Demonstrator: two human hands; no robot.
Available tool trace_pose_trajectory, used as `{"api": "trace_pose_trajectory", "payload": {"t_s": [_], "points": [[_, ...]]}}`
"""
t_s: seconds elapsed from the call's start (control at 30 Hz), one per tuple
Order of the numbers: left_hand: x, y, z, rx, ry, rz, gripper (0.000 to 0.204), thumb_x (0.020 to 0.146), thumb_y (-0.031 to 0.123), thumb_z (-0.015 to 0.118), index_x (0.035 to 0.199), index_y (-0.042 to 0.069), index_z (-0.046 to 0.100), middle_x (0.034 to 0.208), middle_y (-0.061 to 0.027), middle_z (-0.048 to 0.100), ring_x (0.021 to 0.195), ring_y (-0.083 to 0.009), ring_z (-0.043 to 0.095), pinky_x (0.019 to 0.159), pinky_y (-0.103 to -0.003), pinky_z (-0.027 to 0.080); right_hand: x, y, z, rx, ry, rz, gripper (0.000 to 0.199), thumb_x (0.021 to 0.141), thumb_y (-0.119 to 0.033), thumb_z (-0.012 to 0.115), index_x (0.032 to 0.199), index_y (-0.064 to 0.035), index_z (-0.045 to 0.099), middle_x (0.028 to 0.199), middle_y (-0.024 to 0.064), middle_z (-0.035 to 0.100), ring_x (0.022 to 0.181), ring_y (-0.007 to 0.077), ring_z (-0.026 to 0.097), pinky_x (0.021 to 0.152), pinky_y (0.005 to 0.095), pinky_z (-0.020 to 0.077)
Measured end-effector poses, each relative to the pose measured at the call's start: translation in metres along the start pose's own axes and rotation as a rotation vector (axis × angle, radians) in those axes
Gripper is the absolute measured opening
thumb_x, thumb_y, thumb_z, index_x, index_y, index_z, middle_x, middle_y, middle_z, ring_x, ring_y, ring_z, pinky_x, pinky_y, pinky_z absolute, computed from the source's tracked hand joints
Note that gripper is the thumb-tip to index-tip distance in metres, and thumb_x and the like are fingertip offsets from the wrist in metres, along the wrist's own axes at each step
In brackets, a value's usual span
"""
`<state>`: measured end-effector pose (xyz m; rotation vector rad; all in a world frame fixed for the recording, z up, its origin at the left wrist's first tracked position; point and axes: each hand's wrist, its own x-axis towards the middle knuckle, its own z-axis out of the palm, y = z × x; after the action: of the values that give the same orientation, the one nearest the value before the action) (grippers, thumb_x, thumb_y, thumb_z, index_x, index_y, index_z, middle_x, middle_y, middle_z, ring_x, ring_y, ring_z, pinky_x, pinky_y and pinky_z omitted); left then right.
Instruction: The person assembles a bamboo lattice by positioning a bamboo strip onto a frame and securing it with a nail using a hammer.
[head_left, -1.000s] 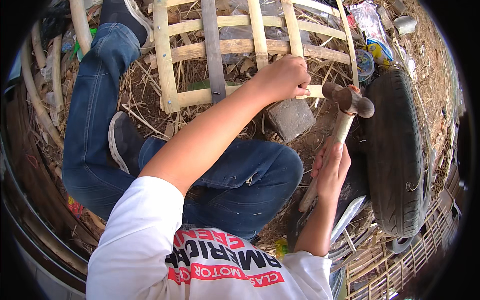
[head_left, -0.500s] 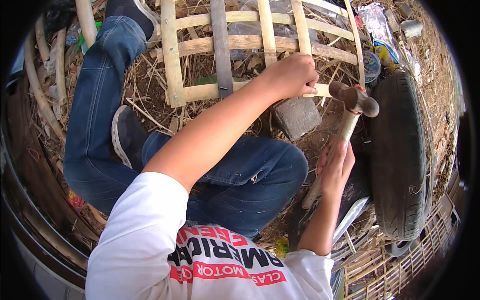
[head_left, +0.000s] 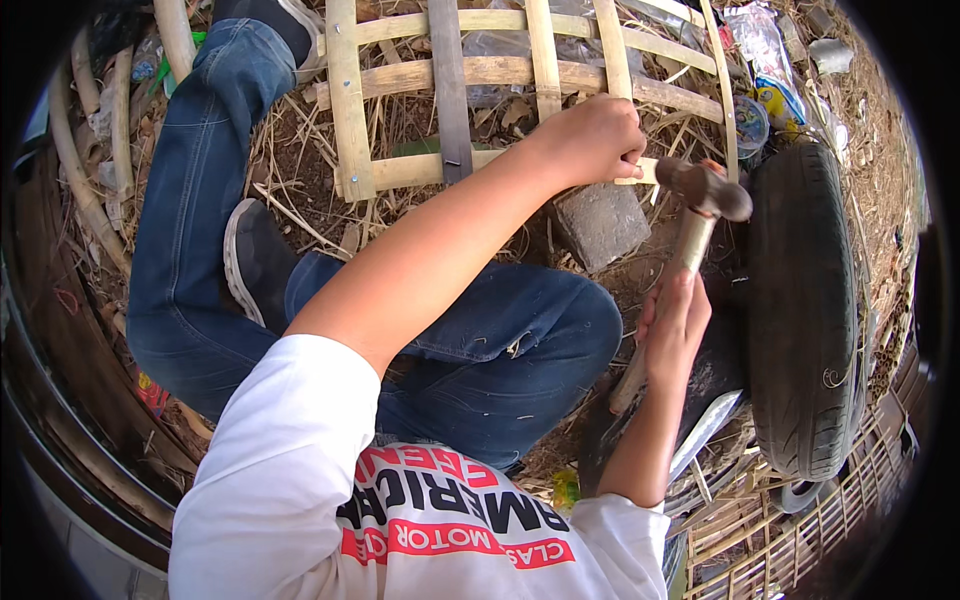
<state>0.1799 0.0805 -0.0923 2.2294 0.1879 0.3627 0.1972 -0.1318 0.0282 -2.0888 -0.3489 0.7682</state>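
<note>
My left hand (head_left: 598,140) is closed at the lower right part of a lattice of flat bamboo slats (head_left: 449,80). Its thumb and finger pinch together beside the lowest cross slat (head_left: 410,170); what lies between them is too small to make out. In my right hand (head_left: 677,320) is a hammer (head_left: 704,190), gripped around its pale wooden handle. The rusty metal head is just right of my left fingers, close to the slat's end. Beneath my left hand sits a grey stone block (head_left: 602,226). Nail heads show on the leftmost upright slat (head_left: 350,110).
A black tyre (head_left: 806,310) stands on the right, close to the hammer. My bent legs in jeans (head_left: 500,350) lie below the lattice. Plastic wrappers (head_left: 770,65), a round plastic tub (head_left: 750,125) and dry straw litter the ground. Branches (head_left: 85,170) lie at the left.
The hammer head has tilted slightly and stays near my left fingers. The lattice and my left hand appear slightly higher, as the whole view has shifted a little. Both grips look unchanged.
</note>
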Motion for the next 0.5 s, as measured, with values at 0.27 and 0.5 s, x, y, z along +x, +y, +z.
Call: {"api": "trace_pose_trajectory", "payload": {"t_s": [0.27, 0.5], "points": [[0.002, -0.004, 0.002, 0.007, 0.034, 0.026, 0.021, 0.071, 0.023, 0.079, 0.069, 0.006, 0.066, 0.088, -0.0083, 0.065, 0.090, -0.0270, 0.062, 0.081, -0.038, 0.050, 0.019, 0.007, 0.004, -0.114, -0.087, 0.065, 0.045, 0.104, -0.042, 0.038, 0.087, -0.0032, 0.051, 0.057, -0.0025, 0.042, 0.044, 0.0044, 0.038, 0.038, 0.0207, 0.0298], [0.004, -0.005, -0.002, 0.056, -0.032, -0.007, 0.020, 0.072, 0.024, 0.080, 0.072, 0.007, 0.068, 0.093, -0.0084, 0.065, 0.093, -0.0276, 0.062, 0.082, -0.038, 0.050, 0.015, 0.006, -0.001, -0.048, -0.061, -0.005, 0.046, 0.104, -0.043, 0.038, 0.089, -0.0013, 0.052, 0.058, -0.0011, 0.042, 0.043, 0.0051, 0.040, 0.038, 0.0207, 0.0306]]}}
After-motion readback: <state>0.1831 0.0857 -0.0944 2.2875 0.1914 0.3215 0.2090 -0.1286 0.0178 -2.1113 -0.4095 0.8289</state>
